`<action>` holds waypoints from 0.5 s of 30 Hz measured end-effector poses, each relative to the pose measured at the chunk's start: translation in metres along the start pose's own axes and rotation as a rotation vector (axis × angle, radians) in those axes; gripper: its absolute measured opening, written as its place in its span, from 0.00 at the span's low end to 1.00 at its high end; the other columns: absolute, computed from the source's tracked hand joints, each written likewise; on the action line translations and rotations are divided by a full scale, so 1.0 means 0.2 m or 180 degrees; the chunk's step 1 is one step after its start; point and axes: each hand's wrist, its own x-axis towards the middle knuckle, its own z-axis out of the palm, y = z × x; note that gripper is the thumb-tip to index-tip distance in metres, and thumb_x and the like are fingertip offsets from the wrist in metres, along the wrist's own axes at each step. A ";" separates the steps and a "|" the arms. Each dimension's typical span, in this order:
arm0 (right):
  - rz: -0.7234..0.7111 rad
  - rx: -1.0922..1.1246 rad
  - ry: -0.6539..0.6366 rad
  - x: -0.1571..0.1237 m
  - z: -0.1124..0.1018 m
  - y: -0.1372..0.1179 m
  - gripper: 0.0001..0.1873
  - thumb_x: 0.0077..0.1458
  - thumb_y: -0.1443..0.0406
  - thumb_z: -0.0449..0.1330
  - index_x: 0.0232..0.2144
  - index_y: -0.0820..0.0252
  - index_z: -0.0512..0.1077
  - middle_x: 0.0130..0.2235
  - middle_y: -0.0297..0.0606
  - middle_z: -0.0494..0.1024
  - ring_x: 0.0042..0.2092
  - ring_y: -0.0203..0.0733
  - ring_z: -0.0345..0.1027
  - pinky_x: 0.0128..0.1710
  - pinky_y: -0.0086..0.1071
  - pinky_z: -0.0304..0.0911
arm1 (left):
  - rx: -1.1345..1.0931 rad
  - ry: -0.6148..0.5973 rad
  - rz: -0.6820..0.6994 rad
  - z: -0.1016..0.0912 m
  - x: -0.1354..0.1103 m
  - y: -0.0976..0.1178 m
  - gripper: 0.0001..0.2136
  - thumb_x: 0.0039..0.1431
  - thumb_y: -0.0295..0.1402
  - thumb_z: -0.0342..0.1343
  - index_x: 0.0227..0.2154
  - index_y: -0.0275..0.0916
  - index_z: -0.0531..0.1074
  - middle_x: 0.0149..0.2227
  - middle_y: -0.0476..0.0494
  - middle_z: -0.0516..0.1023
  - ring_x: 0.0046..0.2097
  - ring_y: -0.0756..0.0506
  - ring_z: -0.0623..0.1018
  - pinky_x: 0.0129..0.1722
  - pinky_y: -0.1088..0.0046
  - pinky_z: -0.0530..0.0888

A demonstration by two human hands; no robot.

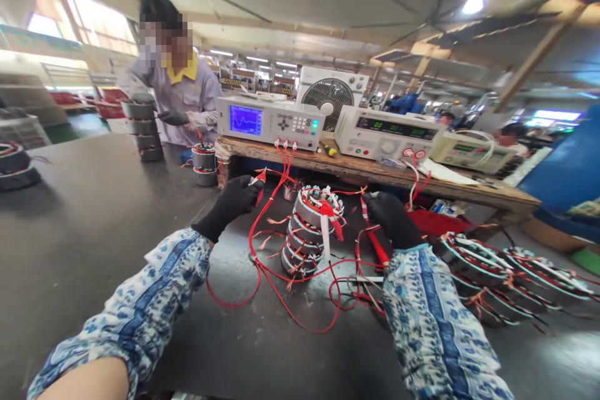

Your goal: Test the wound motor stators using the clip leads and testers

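A stack of motor stators [304, 240] stands on the table between my hands, copper lead ends sticking out from its sides. My left hand [234, 198], in a black glove, is closed on a red test clip [260, 179] left of the stack, near a copper wire end. On the right, my gloved right hand [391, 215] grips another red test clip [364, 207], close to a lead from the top stator. A red and white clip [332, 219] lies over the stack's top. Red test cables [276, 200] loop around the stack.
Behind, a wooden shelf [384, 175] carries a tester with a blue waveform screen [269, 122], a second meter [384, 131] and a fan [328, 94]. More stators [487, 262] stand at right. A co-worker [178, 84] is beside another stator stack [144, 131] at left.
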 end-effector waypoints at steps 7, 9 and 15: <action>0.0106 0.0467 0.0287 -0.01 0.00 -0.01 0.21 0.71 0.68 0.46 0.32 0.61 0.76 0.31 0.48 0.81 0.36 0.48 0.75 0.36 0.36 0.61 | 0.0039 0.0074 0.0005 0.00 0.01 -0.04 0.19 0.60 0.49 0.53 0.21 0.41 0.66 0.16 0.51 0.67 0.16 0.51 0.67 0.17 0.77 0.63; 0.0142 0.0715 0.0346 -0.01 0.01 0.00 0.24 0.72 0.63 0.45 0.27 0.58 0.73 0.27 0.47 0.78 0.33 0.48 0.73 0.35 0.37 0.60 | 0.0047 0.0065 0.0039 0.01 0.02 -0.05 0.20 0.61 0.49 0.53 0.21 0.40 0.67 0.16 0.51 0.67 0.17 0.51 0.67 0.18 0.77 0.63; 0.0618 0.2447 0.0527 -0.03 0.03 -0.03 0.31 0.68 0.43 0.49 0.19 0.52 0.65 0.23 0.41 0.73 0.29 0.46 0.69 0.34 0.38 0.63 | -0.0247 0.0045 -0.0132 0.00 0.04 -0.02 0.16 0.60 0.42 0.56 0.20 0.40 0.68 0.16 0.50 0.68 0.16 0.50 0.67 0.17 0.76 0.62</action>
